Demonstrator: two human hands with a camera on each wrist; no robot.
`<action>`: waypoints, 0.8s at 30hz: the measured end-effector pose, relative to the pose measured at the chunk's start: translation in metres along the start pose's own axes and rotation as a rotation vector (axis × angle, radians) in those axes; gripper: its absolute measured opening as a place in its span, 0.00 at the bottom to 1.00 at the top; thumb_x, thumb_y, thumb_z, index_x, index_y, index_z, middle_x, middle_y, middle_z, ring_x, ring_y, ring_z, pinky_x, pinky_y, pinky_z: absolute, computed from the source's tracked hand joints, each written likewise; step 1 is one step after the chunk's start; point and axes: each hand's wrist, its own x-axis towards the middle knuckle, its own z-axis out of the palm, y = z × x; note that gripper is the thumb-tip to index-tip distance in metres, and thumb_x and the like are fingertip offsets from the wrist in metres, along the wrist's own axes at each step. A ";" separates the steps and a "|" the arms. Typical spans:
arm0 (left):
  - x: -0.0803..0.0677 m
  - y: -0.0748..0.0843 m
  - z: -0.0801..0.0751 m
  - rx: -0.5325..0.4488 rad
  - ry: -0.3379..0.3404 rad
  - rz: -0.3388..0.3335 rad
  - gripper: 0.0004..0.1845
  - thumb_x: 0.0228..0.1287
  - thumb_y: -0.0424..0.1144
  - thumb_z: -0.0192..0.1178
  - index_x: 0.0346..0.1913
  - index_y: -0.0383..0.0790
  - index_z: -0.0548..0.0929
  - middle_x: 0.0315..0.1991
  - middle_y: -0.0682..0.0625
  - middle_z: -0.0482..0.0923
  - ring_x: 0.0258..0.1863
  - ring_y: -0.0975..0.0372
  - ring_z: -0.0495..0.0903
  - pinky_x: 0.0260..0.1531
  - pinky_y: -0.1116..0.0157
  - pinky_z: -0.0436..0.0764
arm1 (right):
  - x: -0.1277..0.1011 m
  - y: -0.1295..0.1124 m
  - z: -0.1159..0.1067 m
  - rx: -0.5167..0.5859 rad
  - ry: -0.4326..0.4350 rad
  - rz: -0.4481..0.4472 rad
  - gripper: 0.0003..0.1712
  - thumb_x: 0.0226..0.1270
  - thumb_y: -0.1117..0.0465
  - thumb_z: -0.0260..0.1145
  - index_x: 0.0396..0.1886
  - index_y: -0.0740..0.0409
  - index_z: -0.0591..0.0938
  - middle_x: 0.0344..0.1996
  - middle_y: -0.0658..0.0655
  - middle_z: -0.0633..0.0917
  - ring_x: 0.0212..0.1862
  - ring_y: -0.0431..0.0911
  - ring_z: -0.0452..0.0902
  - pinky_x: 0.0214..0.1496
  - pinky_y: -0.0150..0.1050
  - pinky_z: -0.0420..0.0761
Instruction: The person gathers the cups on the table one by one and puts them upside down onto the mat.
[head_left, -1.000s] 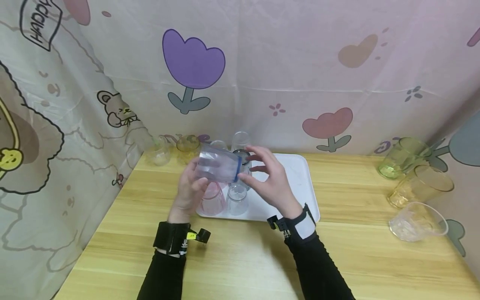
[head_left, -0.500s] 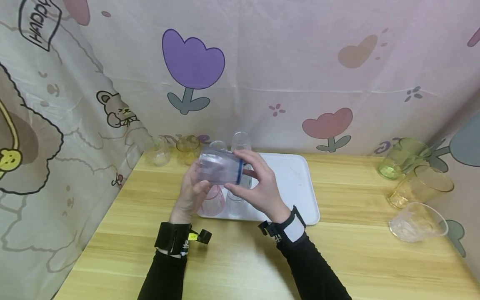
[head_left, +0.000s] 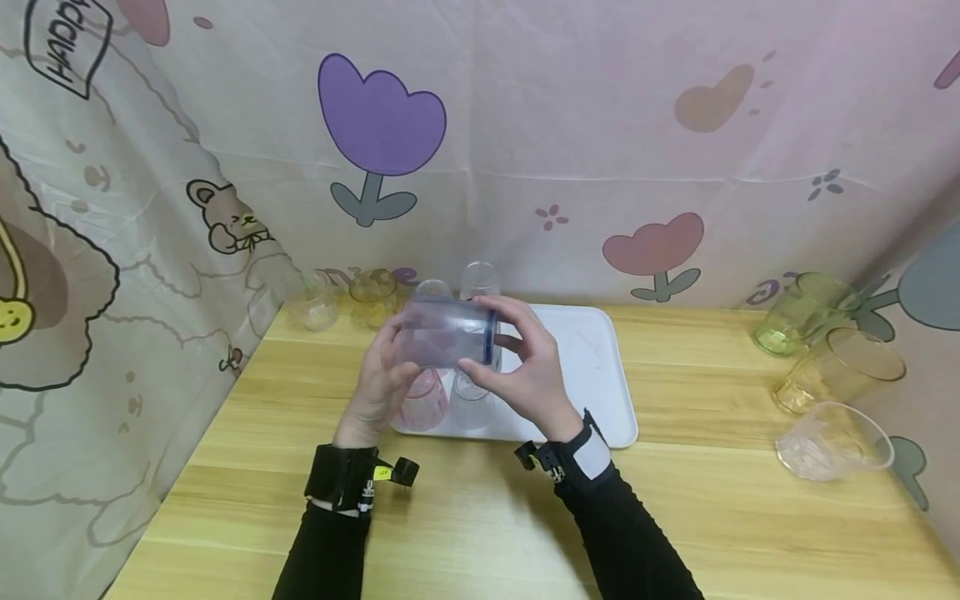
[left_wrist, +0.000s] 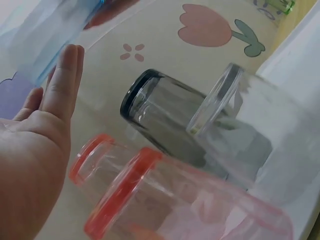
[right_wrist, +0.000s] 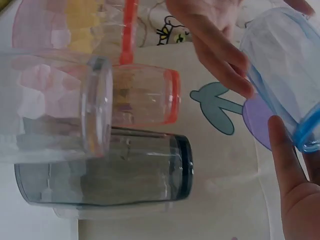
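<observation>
I hold a clear plastic cup with a blue rim (head_left: 446,332) on its side in the air, above the near left part of the white rectangular plastic tray (head_left: 592,367). My left hand (head_left: 378,375) cups its base end, fingers curled up around the wall; in the left wrist view the fingers look nearly straight against the blue-tinted cup (left_wrist: 47,35). My right hand (head_left: 525,367) grips the rim end, thumb below and fingers over the top, and the right wrist view shows my thumb lying by the blue rim (right_wrist: 306,134). The cup's mouth faces right.

Under my hands, on the tray, stand several small tumblers upside down: a clear one with a red rim (left_wrist: 135,195), a smoky grey glass one (right_wrist: 105,170) and a clear colourless one (right_wrist: 55,105). They stand just beside each other at the tray's left end. The rest of the tray is bare white.

The tray lies on a light wooden table (head_left: 480,517), close to the back wall. Left of the tray, against the curtain, stand a clear little cup (head_left: 315,304) and a yellowish one (head_left: 372,296). Well apart, at the table's right edge, three bigger tumblers lie tipped in a row: a green one (head_left: 806,317), an amber one (head_left: 840,371) and a clear one (head_left: 832,442). A pale cloth printed with tulips and bears (head_left: 382,125) hangs behind the table.
</observation>
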 end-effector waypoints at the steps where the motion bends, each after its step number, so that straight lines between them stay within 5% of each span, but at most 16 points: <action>1: 0.000 0.001 -0.001 0.003 0.005 0.007 0.51 0.43 0.57 0.84 0.68 0.42 0.69 0.63 0.49 0.74 0.58 0.61 0.78 0.59 0.65 0.82 | 0.001 -0.001 -0.002 0.014 0.014 -0.004 0.42 0.50 0.73 0.80 0.67 0.65 0.76 0.64 0.61 0.79 0.60 0.53 0.78 0.52 0.44 0.88; 4: 0.001 0.004 -0.003 -0.008 0.022 0.024 0.44 0.52 0.47 0.80 0.68 0.38 0.68 0.63 0.46 0.72 0.59 0.58 0.79 0.59 0.63 0.83 | 0.002 -0.002 -0.007 0.036 0.069 -0.011 0.41 0.51 0.71 0.79 0.67 0.68 0.74 0.63 0.64 0.80 0.60 0.53 0.78 0.55 0.42 0.87; 8: 0.001 0.013 -0.010 -0.003 0.050 0.043 0.24 0.69 0.35 0.61 0.65 0.37 0.71 0.61 0.41 0.74 0.53 0.56 0.82 0.50 0.62 0.86 | 0.005 -0.005 -0.016 0.018 0.157 -0.009 0.42 0.53 0.67 0.79 0.67 0.71 0.72 0.63 0.65 0.81 0.61 0.51 0.76 0.57 0.38 0.83; 12: -0.002 0.022 -0.023 0.092 0.098 0.101 0.16 0.75 0.30 0.48 0.62 0.36 0.75 0.56 0.42 0.77 0.46 0.58 0.81 0.42 0.67 0.83 | 0.007 -0.005 -0.027 0.000 0.227 0.005 0.43 0.52 0.65 0.79 0.67 0.71 0.72 0.62 0.62 0.81 0.60 0.51 0.74 0.56 0.36 0.80; 15: -0.003 0.025 -0.032 0.234 0.218 0.109 0.14 0.77 0.29 0.49 0.59 0.34 0.77 0.49 0.48 0.81 0.39 0.62 0.80 0.36 0.71 0.81 | 0.008 -0.003 -0.034 -0.020 0.264 0.021 0.42 0.52 0.67 0.79 0.68 0.70 0.73 0.62 0.60 0.82 0.61 0.51 0.74 0.56 0.37 0.79; 20: -0.002 0.026 -0.044 0.543 0.429 -0.032 0.13 0.76 0.31 0.57 0.57 0.29 0.79 0.41 0.51 0.82 0.31 0.66 0.78 0.31 0.71 0.80 | 0.009 0.003 -0.044 -0.089 0.326 0.051 0.41 0.52 0.72 0.79 0.69 0.63 0.78 0.63 0.59 0.82 0.64 0.50 0.74 0.61 0.37 0.78; 24: -0.003 0.021 -0.054 0.834 0.423 -0.200 0.14 0.76 0.37 0.58 0.58 0.34 0.82 0.47 0.46 0.83 0.36 0.63 0.80 0.36 0.67 0.79 | 0.010 0.007 -0.049 -0.179 0.362 0.072 0.42 0.51 0.74 0.80 0.69 0.61 0.79 0.64 0.60 0.81 0.66 0.47 0.71 0.63 0.36 0.77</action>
